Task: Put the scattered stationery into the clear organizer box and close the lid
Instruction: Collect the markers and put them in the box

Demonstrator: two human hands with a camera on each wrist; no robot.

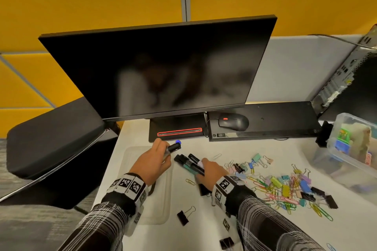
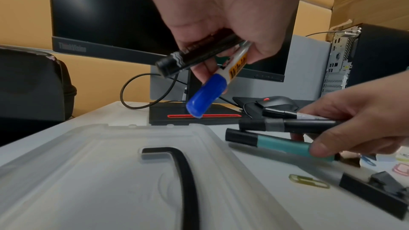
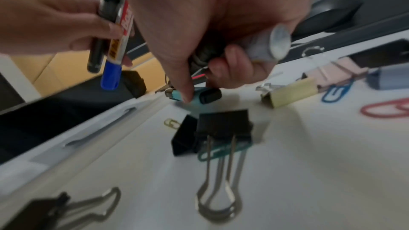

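My left hand [image 1: 158, 159] grips two markers above the table: a black one [image 2: 194, 53] and a white one with a blue cap [image 2: 207, 96]. My right hand [image 1: 208, 171] holds a bundle of markers [image 1: 190, 163], among them a teal one [image 2: 283, 143] and black-capped ones, low over the white table. The clear organizer box [image 1: 353, 149] stands at the far right with some items inside. Its clear lid [image 2: 110, 172] lies flat under my left wrist. Many coloured paper clips and binder clips [image 1: 285, 187] are scattered to the right of my right hand.
A dark monitor [image 1: 161, 67] stands just behind the hands, with its base [image 1: 177, 130] close to my left hand. A black mouse [image 1: 233, 121] and a computer case [image 1: 346, 71] are at the back right. Black binder clips [image 3: 223, 128] lie near my right wrist. A black chair [image 1: 51, 138] stands left.
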